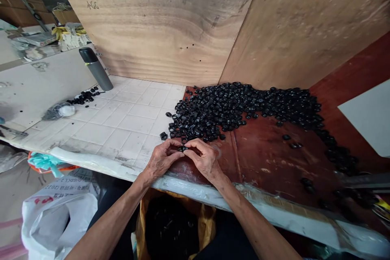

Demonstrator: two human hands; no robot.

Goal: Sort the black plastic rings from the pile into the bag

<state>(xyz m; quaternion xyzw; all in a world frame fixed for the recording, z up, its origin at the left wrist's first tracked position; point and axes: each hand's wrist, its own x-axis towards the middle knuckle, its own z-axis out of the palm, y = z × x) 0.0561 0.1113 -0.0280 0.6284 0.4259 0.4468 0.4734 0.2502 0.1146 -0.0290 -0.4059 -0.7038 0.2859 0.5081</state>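
Between the fingertips of both hands is a small black ring-like part (pixel 183 149), mostly covered by the fingers. My left hand (pixel 163 157) pinches it from the left, and my right hand (pixel 203 157) pinches it from the right. Both hands are low over the table's front edge, where white tiles meet the reddish-brown board (pixel 258 150). Just beyond the fingers spreads a large heap of similar black parts (pixel 213 107). One loose black part (pixel 163 135) lies on the tiles close to my left hand.
A plywood panel (pixel 164 36) stands along the back. On the left are a grey bottle (pixel 99 71), a small group of black pieces (pixel 85 97) and a clear plastic bag (pixel 55 111). Below the edge, a yellow sack (pixel 207 223) holds dark contents; a white sack (pixel 61 219) sits further left.
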